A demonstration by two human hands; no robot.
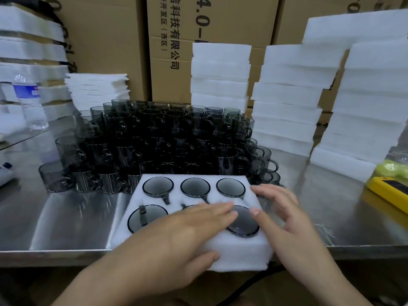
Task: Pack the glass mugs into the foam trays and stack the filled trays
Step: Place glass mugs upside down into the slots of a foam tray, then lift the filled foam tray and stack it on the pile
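Note:
A white foam tray [238, 255] sits at the front edge of the steel table, its round pockets filled with smoky grey glass mugs [158, 186]. My left hand [183, 230] lies flat across the tray's near row, fingers straight over the middle mug, thumb against the tray's front side. My right hand [284, 208] hovers at the tray's right edge with fingers spread and relaxed, thumb tip by the near right mug [244, 226]. Behind the tray stands a dense stack of loose grey mugs [154, 140], piled in layers.
Stacks of white foam trays [287, 96] rise at the back right, one more [219, 74] behind the mugs, thin foam sheets [97, 89] at back left. A water bottle [29, 102] stands left. A yellow device [390, 191] lies right. Cardboard boxes [170, 40] form the back wall.

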